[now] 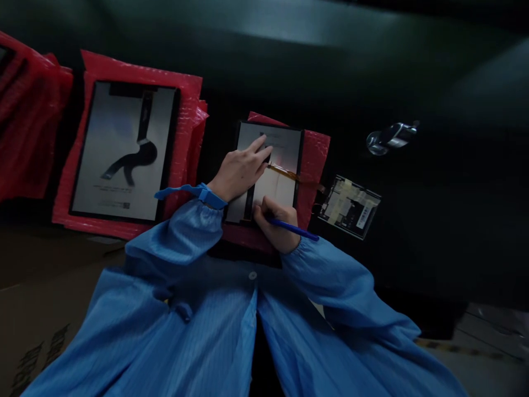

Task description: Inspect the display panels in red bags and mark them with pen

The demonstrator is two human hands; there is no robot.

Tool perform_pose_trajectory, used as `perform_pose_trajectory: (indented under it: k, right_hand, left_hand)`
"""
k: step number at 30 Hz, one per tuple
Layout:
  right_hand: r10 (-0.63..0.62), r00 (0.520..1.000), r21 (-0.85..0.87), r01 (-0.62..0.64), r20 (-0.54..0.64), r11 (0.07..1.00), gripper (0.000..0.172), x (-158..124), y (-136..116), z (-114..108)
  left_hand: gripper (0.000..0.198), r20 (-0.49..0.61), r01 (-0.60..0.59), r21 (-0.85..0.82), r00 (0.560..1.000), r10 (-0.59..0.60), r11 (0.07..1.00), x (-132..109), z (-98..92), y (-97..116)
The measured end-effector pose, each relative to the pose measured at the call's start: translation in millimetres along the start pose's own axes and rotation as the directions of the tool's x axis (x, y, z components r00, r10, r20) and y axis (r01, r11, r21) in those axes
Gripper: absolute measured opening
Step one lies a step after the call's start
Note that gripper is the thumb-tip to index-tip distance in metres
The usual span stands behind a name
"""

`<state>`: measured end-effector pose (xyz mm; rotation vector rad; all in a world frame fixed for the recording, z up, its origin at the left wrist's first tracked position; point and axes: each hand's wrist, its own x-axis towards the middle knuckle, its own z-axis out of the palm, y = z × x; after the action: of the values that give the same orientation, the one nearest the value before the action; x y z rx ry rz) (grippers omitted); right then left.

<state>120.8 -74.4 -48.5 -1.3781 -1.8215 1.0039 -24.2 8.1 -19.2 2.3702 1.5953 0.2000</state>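
A grey display panel (281,182) lies face down on red bubble wrap (314,151) at the middle of the dark bench. My left hand (239,172) rests flat on the panel, fingers stretched toward its top edge. My right hand (276,223) is closed round a blue pen-like tool (294,229), its tip at the panel's lower edge. An amber strip (285,173) crosses the panel. A blue wrist strap (194,192) sits on my left wrist.
A second panel (124,149) with a black flex cable lies on red wrap at the left, with more red wrap (28,116) beyond it. A small board with labels (350,207) lies right of the centre panel. A shiny metal object (390,138) sits further right. Cardboard (41,309) shows at lower left.
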Motion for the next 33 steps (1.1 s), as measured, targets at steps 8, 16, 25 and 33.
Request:
perform_pose_trajectory:
  k: [8,16,25,33]
  right_hand:
    - [0.034,0.986,0.176,-0.005,-0.162,0.984,0.038,2,11,-6]
    - [-0.143,0.977,-0.033,0.140,-0.159,0.990,0.020,32,35,-93]
    - [-0.147,0.963,-0.102,0.174,0.227,0.979,0.024,59,46,-108]
    - [-0.155,0.979,0.523,0.064,0.133,0.850,0.045,67,39,-102]
  left_hand:
    - [0.038,-0.023,-0.041,-0.029,0.999,0.041,0.999,0,1.7,-4]
    - [0.037,-0.085,-0.004,-0.076,0.996,-0.002,0.997,10,0.8,-4]
    - [0.046,-0.035,-0.011,-0.163,0.999,0.005,0.986,17,1.4,-10]
    - [0.049,0.383,0.178,-0.708,0.910,0.159,0.683,2,-26.4,-6]
